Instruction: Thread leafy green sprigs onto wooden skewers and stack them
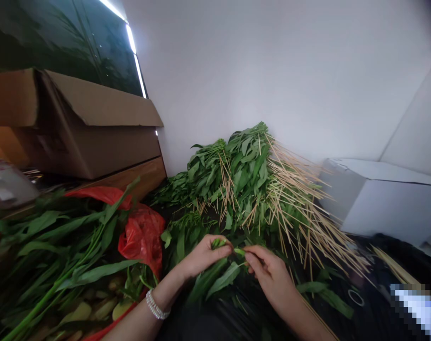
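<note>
My left hand (207,255), with a beaded bracelet (155,305) at its wrist, is closed round a green stem (218,242). Long green leaves (224,279) hang below it. Just to the right, my right hand (268,270) pinches a small green piece (239,251) between thumb and forefinger; the two hands nearly touch. Behind them stand heaped leafy bundles (249,166) with many thin wooden sticks (300,203) poking out to the right.
At the left, loose leafy stalks (69,237) lie by a red plastic bag (141,232). An open cardboard box (94,147) stands behind them. A white box (389,199) is at the right, against the wall. A white ring (356,297) lies on dark plastic.
</note>
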`<control>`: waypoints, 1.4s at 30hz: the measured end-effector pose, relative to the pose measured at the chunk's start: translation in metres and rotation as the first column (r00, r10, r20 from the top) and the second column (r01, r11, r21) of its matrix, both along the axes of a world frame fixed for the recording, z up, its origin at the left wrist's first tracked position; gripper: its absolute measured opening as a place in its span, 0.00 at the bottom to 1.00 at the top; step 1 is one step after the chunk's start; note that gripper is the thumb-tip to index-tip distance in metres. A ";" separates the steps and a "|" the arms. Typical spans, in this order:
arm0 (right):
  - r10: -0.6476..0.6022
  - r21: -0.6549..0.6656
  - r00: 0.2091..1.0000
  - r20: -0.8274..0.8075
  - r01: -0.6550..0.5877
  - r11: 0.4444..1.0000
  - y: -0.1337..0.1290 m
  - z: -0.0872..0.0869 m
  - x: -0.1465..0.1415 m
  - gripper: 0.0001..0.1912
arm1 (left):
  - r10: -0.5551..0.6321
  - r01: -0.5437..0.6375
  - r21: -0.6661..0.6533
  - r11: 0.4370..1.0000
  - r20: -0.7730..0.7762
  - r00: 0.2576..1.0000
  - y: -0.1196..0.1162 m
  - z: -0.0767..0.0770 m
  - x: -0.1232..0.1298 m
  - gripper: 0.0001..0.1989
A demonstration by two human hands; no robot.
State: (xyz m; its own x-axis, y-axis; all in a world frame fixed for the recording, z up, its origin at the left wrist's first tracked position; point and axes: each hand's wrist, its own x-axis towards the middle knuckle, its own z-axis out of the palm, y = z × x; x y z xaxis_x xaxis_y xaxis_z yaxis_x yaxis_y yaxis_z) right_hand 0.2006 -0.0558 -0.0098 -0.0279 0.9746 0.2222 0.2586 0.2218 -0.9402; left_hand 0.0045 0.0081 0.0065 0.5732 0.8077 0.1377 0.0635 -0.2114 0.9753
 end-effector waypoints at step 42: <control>-0.035 0.196 0.865 0.501 -0.074 0.978 0.001 -0.007 0.004 0.09 | 0.266 0.057 0.603 0.796 -0.432 0.862 -0.017 -0.006 0.012 0.05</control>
State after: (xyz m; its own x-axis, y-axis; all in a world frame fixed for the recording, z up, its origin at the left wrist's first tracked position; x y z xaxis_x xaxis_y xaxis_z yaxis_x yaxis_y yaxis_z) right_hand 0.2044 -0.0547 -0.0164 -0.2070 0.9078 0.3648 0.6738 0.4026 -0.6196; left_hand 0.0164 -0.0084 0.0009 0.6096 0.7199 0.3317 0.5342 -0.6823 0.4991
